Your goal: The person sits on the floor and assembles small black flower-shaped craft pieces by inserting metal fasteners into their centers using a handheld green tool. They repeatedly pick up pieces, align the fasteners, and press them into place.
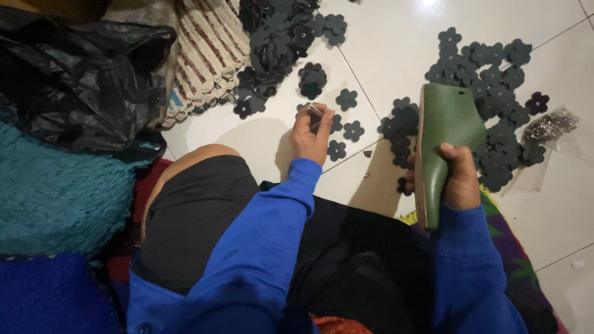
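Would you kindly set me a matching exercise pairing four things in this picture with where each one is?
Things:
1. green shoe last
2. small metal piece
3. black plastic bag
4. clear packet of metal bits

Places:
A. on the white floor tiles at the far right
B. gripped in the right hand
C. upper left, above the teal fluffy fabric
D. pinched in the left hand

Pairs: 1-B, 2-D, 3-C, 4-A
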Demonstrator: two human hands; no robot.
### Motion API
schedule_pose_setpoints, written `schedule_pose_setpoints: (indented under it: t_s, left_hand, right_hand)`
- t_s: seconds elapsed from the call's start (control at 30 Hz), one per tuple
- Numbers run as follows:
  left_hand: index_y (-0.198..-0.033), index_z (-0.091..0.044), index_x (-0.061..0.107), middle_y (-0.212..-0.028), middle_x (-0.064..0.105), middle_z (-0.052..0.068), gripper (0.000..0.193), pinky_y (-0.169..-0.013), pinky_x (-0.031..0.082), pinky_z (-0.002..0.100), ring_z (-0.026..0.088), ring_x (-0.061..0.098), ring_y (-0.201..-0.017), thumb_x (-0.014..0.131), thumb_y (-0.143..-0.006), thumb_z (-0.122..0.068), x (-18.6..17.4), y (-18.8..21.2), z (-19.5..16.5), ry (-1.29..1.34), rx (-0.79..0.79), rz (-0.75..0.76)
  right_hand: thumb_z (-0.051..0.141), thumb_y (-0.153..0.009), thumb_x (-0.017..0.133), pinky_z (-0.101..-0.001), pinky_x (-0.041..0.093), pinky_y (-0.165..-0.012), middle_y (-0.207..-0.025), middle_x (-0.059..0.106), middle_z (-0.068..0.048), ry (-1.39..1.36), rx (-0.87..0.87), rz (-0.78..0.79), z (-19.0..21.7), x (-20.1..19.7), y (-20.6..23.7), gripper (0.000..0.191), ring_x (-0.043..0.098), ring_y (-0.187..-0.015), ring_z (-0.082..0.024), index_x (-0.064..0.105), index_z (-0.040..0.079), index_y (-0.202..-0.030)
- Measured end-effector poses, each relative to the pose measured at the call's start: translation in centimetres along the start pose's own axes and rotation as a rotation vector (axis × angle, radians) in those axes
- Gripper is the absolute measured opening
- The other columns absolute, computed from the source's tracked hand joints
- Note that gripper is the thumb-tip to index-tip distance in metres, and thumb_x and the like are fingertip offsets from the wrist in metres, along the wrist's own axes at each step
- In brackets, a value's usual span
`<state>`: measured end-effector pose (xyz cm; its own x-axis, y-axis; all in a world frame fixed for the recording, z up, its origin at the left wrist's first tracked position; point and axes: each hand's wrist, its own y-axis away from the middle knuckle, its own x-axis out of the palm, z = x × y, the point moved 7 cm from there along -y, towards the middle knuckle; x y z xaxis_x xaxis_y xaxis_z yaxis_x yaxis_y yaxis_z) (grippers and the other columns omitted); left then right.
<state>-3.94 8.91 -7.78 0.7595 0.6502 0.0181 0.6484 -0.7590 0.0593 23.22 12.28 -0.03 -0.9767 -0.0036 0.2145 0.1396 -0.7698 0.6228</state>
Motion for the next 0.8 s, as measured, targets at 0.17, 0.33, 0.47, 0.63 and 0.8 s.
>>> schedule_pose_setpoints:
  t_s: [0.17, 0.33, 0.47, 0.63, 0.8]
  left_hand:
    - [-0.112, -0.004, 0.067, -0.094, 0.071, 0.002, 0.019, -0.075, 0.058, 0.025, 0.008, 0.068, -0.083, 0.075, -0.096, -0.013, -0.1, 0.0, 0.0, 0.017, -0.020, -0.009]
    - [-0.111, -0.004, 0.069, -0.098, 0.071, 0.002, 0.018, -0.077, 0.059, 0.025, 0.008, 0.069, -0.087, 0.075, -0.096, -0.012, -0.1, 0.0, -0.7, -0.051, 0.022, 0.002]
    - [-0.111, -0.006, 0.069, -0.096, 0.071, 0.003, 0.016, -0.074, 0.058, 0.027, 0.010, 0.068, -0.082, 0.075, -0.096, -0.011, 0.3, 0.4, -1.4, -0.111, 0.088, 0.050]
    - [-0.108, -0.009, 0.069, -0.097, 0.067, 0.006, 0.015, -0.071, 0.056, 0.028, 0.015, 0.068, -0.079, 0.076, -0.095, -0.008, 0.7, 0.7, -2.5, -0.196, 0.190, 0.098]
    - [-0.107, -0.010, 0.070, -0.097, 0.069, 0.006, 0.015, -0.073, 0.056, 0.029, 0.017, 0.069, -0.081, 0.077, -0.094, -0.011, 0.8, 0.7, -3.0, -0.243, 0.233, 0.094]
  right_hand:
    - [0.046, -0.086, 0.060, -0.0419, 0.054, -0.059, -0.092, 0.065, -0.020, 0.028, -0.031, -0.019, 0.2, 0.2, 0.3, 0.071, 0.064, -0.068, -0.028, 0.053, -0.010, -0.129]
    - [0.047, -0.085, 0.056, -0.0417, 0.054, -0.055, -0.089, 0.064, -0.019, 0.081, -0.007, -0.034, 0.0, 0.1, 0.3, 0.071, 0.064, -0.065, -0.026, 0.053, -0.010, -0.127]
    - [0.038, -0.088, 0.059, -0.0410, 0.055, -0.061, -0.092, 0.064, -0.016, 0.129, -0.037, -0.051, 0.1, -0.2, -0.3, 0.059, 0.064, -0.070, -0.026, 0.053, -0.006, -0.126]
    - [0.015, -0.092, 0.070, -0.0356, 0.053, -0.094, -0.114, 0.066, -0.015, 0.557, -0.590, -0.071, 2.5, 1.9, 2.4, 0.044, 0.063, -0.103, -0.024, 0.057, -0.005, -0.129]
    - [0.017, -0.090, 0.074, -0.0337, 0.053, -0.101, -0.127, 0.060, -0.012, 0.582, -0.860, 0.016, 3.4, 5.1, 7.6, 0.058, 0.061, -0.106, -0.021, 0.048, 0.000, -0.139]
